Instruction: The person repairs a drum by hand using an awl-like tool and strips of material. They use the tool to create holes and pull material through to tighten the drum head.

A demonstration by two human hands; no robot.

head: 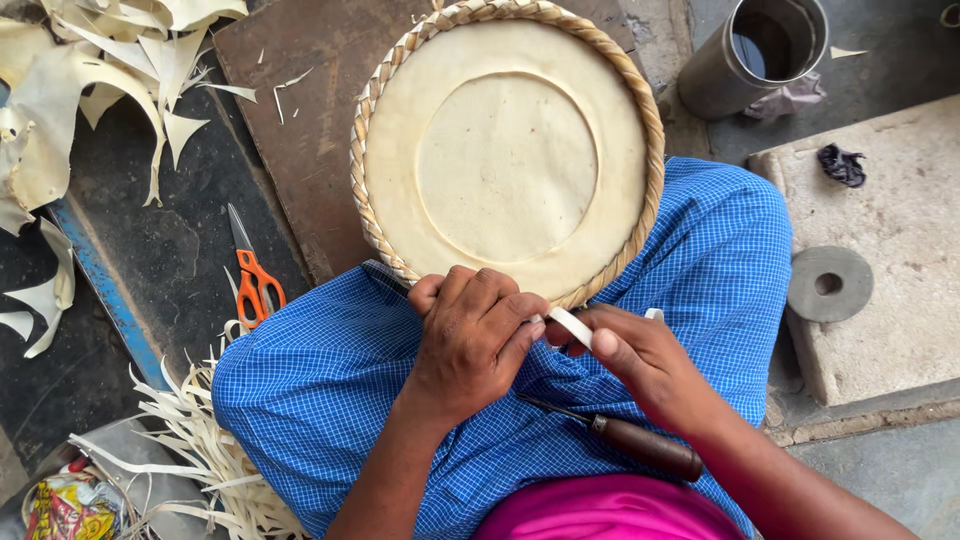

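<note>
- The left hand (478, 335) curls closed over the near rim of the round, pale woven tray with a plaited straw border (505, 150), steadying it on the lap.
- Just right of it, the right hand (640, 360) pinches a flat white strip (571, 325), held taut toward the rim.
- A brown-handled awl (630, 440) rests on the blue checked cloth (330, 370) just below both hands, within reach.
- Orange-handled scissors (255, 280) lie well left.

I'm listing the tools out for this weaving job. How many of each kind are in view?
Scissors, orange handles: 1
Wooden-handled awl on the lap: 1
Metal cup: 1
Stone ring: 1
Round woven tray: 1
Total: 5
</note>
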